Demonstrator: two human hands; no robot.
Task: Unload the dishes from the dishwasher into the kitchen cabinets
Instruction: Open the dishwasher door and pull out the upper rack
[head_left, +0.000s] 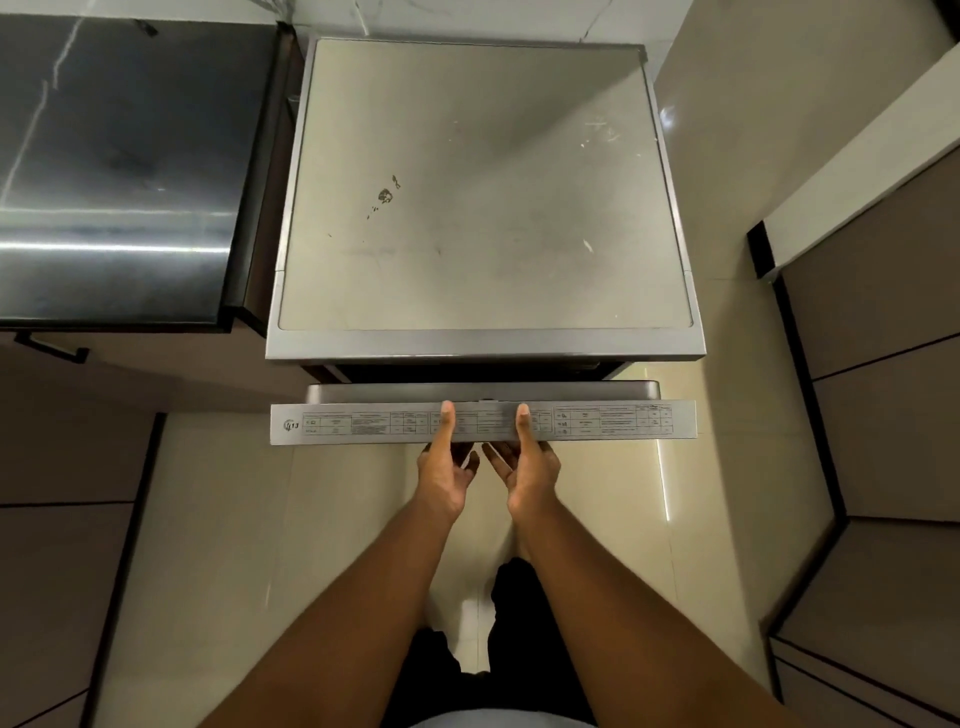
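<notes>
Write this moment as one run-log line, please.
phase: opening dishwasher door | left hand: grips door edge | right hand: grips door edge | door: partly open | dishes: not visible

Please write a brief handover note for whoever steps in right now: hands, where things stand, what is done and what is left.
Left hand: grips the top edge of the silver dishwasher door, thumb on top, fingers underneath.
Right hand: the same grip, beside the left.
The door is only slightly ajar from the grey freestanding dishwasher; a dark gap shows between them.
No dishes or racks are visible yet.
Done: door gripped and cracked open.
Left: lower the door fully, pull out the racks, carry the dishes to the cabinets.
</notes>
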